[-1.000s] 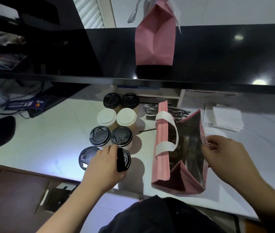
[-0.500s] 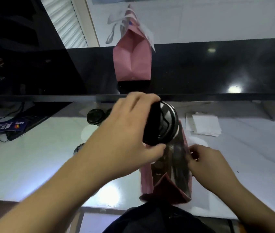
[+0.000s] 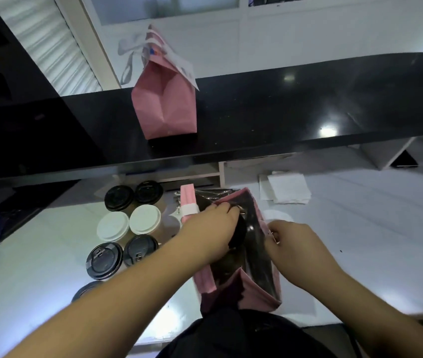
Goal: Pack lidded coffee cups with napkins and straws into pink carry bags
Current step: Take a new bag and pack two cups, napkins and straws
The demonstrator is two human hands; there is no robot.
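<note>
Lidded cups (image 3: pixel 127 226) stand grouped on the white counter (image 3: pixel 360 241), left of the open pink bag (image 3: pixel 254 293). My left hand (image 3: pixel 213 233) reaches into the bag's mouth, fingers curled round a black-lidded cup (image 3: pixel 240 232). My right hand (image 3: pixel 293 244) pinches the bag's right rim. Napkins (image 3: pixel 286 188) lie beyond. A second pink bag (image 3: pixel 165 104) stands on the black shelf.

Glossy black shelf (image 3: pixel 308 104), white counter (image 3: pixel 373 241)
</note>
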